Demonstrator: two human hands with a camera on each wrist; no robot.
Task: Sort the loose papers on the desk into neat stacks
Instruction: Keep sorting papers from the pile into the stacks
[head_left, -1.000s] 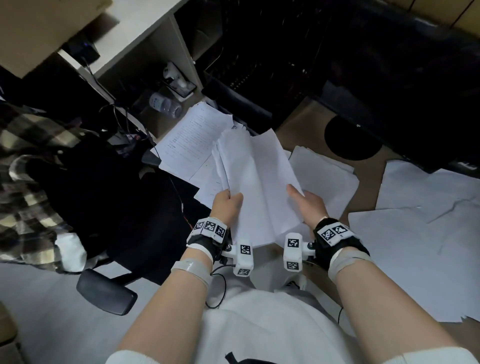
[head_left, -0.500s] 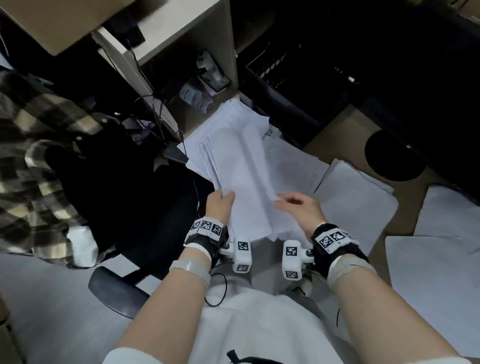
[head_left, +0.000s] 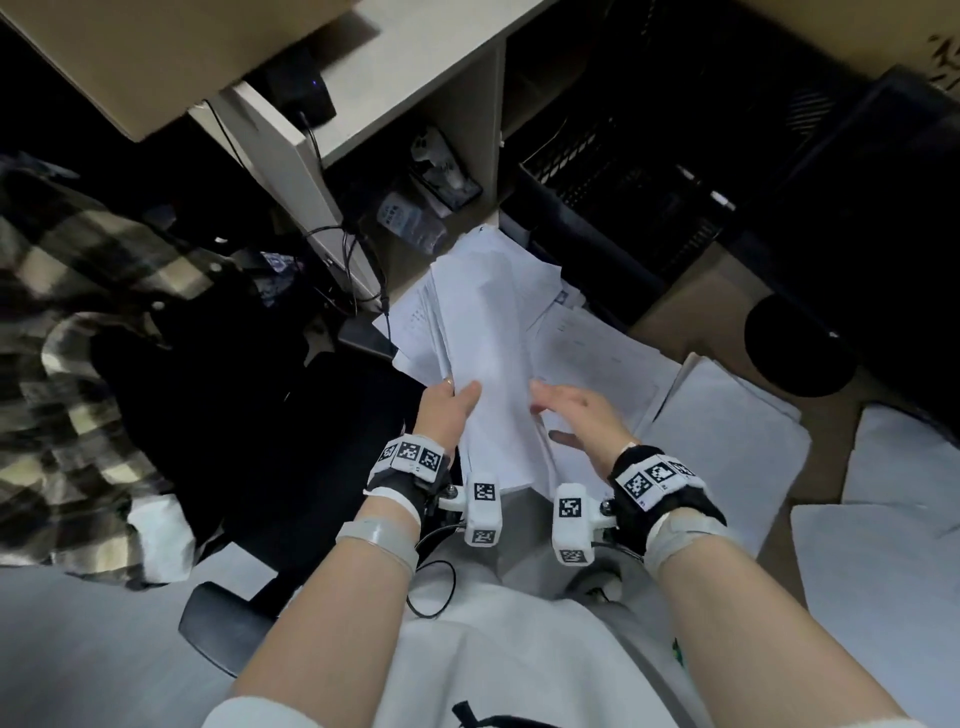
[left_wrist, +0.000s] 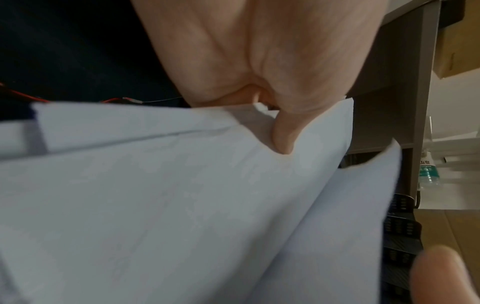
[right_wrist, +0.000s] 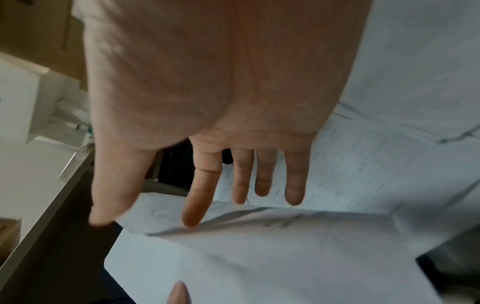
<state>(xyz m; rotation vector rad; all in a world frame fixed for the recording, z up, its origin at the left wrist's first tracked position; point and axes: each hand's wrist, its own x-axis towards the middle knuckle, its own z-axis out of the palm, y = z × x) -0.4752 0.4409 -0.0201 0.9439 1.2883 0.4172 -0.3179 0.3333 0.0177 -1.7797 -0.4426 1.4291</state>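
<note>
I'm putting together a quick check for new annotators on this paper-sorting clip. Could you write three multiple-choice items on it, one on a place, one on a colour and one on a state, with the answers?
1. Where does the plastic water bottle lie?
A. in the open shelf under the desk
B. on the chair seat
C. on the person's lap

2. What colour is the round pad on the desk?
A. white
B. black
C. red

3. How is the right hand?
A. clenched in a fist
B. pinching a pen
C. open, fingers straight above the papers

Answers:
1 A, the head view shows it in the shelf beyond the bundle of papers.
2 B, it shows dark against the brown desk.
3 C, the right wrist view shows the fingers spread; the left hand grips the bundle.
</note>
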